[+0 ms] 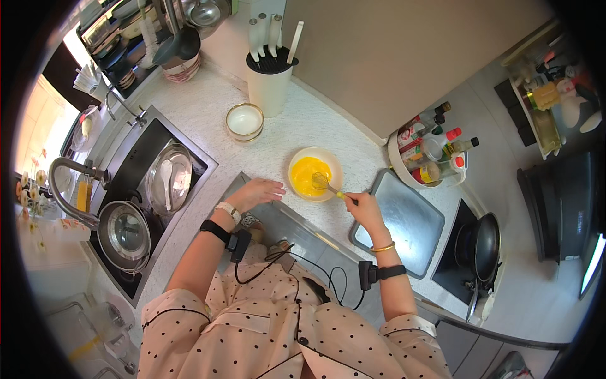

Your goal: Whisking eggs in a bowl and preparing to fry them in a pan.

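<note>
A wide cream bowl (337, 166) of beaten yellow egg (305, 173) stands on the speckled white counter. In my right hand (367, 211) is the handle of a small wire whisk (323, 182), its wires down in the egg. My left hand (258, 193) hovers at the counter's edge, to the left of the bowl, fingers extended and holding nothing. Two small gold-rimmed white bowls (245, 119), stacked, sit behind the left hand, in front of a white knife block (269, 90).
A gray cutting board (402, 222) lies right of the bowl, below a white caddy (396, 156) of bottles. A black pan (486, 246) is on the cooktop at far right. At left, the sink (208, 163) holds a pot (124, 237) and a lid with a white spoon (165, 184).
</note>
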`<state>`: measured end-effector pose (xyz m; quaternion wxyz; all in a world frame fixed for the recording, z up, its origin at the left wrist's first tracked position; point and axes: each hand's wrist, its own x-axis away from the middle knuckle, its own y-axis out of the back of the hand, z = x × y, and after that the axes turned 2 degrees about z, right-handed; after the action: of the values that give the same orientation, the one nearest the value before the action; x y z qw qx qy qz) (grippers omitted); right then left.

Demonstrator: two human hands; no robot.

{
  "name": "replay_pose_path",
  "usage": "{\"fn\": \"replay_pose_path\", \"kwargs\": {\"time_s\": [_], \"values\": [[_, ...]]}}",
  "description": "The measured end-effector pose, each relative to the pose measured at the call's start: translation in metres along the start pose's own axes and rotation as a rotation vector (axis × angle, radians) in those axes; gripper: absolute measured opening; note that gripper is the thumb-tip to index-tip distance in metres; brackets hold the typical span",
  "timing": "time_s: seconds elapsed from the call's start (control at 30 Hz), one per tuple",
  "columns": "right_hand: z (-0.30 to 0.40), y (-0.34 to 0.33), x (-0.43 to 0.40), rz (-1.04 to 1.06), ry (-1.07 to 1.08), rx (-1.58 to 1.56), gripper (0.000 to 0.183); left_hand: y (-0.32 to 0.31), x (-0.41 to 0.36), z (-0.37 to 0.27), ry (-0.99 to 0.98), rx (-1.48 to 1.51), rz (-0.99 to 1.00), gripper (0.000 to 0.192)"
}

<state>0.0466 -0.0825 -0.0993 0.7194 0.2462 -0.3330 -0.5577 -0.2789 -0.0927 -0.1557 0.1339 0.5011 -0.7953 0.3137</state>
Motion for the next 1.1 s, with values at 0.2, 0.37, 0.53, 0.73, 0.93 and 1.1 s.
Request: {"fn": "replay_pose_path", "kwargs": {"time_s": [0.2,0.37,0.53,0.73,0.93,1.1], "values": [[0.014,0.007,0.002,0.074,0.080,0.254,0.023,0.021,0.024,0.002,-0.058,0.094,-0.083,0.037],[0.008,-0.009,-0.007,-0.098,0.042,0.049,0.024,0.019,0.026,-0.002,-0.023,0.094,-0.144,0.038],[0.001,-0.017,-0.006,0.019,-0.033,-0.017,0.025,0.031,0.040,-0.002,-0.035,0.103,-0.113,0.037],[0.023,0.000,0.016,-0.130,-0.019,0.060,0.026,0.075,0.072,0.011,-0.145,0.204,-0.169,0.037],[0.062,0.021,0.052,-0.331,-0.003,0.122,0.025,0.123,0.126,0.013,-0.184,0.253,-0.338,0.040],[0.034,-0.008,0.051,-0.224,0.115,0.450,0.025,0.166,0.158,0.035,-0.191,0.354,-0.511,0.039]]}}
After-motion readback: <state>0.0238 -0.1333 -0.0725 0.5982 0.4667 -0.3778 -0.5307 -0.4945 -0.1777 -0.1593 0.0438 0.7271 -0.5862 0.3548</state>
